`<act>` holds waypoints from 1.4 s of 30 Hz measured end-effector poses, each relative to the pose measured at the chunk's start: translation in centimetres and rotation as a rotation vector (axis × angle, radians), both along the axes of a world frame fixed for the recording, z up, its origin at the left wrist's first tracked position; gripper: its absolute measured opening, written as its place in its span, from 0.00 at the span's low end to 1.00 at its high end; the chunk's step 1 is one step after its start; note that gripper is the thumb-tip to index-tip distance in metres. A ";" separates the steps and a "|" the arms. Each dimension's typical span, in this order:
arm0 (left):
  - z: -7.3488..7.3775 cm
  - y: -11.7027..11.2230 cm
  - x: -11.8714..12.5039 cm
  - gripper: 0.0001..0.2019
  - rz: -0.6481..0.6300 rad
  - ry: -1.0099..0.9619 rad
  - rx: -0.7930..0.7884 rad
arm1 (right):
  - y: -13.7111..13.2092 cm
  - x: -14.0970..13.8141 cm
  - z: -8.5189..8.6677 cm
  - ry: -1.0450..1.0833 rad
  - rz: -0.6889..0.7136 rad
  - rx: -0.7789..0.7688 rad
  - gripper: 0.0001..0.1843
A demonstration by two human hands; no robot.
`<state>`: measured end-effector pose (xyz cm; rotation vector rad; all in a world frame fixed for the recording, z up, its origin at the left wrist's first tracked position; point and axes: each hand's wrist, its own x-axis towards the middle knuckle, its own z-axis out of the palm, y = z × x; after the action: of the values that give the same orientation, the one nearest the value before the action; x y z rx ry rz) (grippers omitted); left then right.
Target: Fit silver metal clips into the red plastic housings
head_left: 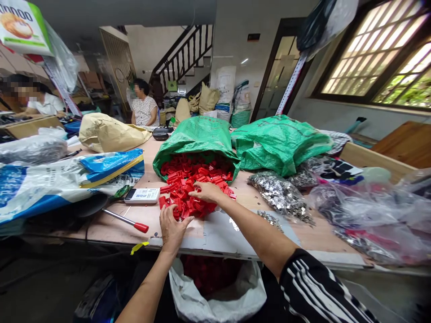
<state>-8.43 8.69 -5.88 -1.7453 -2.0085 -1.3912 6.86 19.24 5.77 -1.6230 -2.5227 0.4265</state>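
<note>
A heap of small red plastic parts spills from the mouth of a green woven sack onto the table. My left hand is at the near left edge of the heap, its fingers and thumb curved and spread apart. Over the middle of the heap reaches my right hand, fingers stretched to the left and touching the parts; no part shows clearly held in it. Below the table edge, in front of me, hangs a white woven sack with more red parts inside.
On the left are a white device, a red-tipped metal lever and a blue-white sack. On the right stand another green sack and bags of shiny metal pieces. Two people sit beyond the table.
</note>
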 end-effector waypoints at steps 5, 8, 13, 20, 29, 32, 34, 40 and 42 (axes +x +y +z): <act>0.0 -1.3 0.1 0.39 -0.035 -0.027 -0.009 | -2.8 -0.6 -0.3 0.025 0.000 0.032 0.34; 0.2 -1.6 0.4 0.44 -0.060 -0.002 -0.014 | -4.3 -0.7 -0.6 0.036 -0.006 0.072 0.33; 0.7 -2.0 1.0 0.44 -0.026 0.097 -0.085 | -6.0 -0.7 -1.1 0.065 0.018 0.195 0.33; 0.7 -2.3 1.4 0.42 -0.016 0.196 -0.149 | -8.1 -1.1 -1.3 0.069 0.081 0.354 0.32; 1.7 -2.8 1.8 0.39 -0.055 0.226 -0.201 | -8.5 0.8 -1.4 0.184 0.112 0.349 0.30; 2.3 -3.2 1.9 0.37 -0.093 0.261 -0.214 | -8.4 2.2 -2.7 0.223 0.114 0.319 0.29; 2.6 -3.4 1.9 0.35 -0.131 0.290 -0.214 | -8.7 2.9 -3.6 0.248 0.114 0.295 0.28; 2.4 -3.6 1.8 0.37 -0.208 0.328 -0.160 | -9.2 3.5 -4.1 0.341 0.136 0.255 0.29; 2.4 -3.6 1.8 0.36 -0.212 0.330 -0.155 | -8.1 4.2 -3.4 0.381 0.118 0.271 0.28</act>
<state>-6.60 5.10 -3.49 -2.1437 -1.8368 -0.9342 11.09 11.09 2.36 -1.1741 -2.2772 0.3472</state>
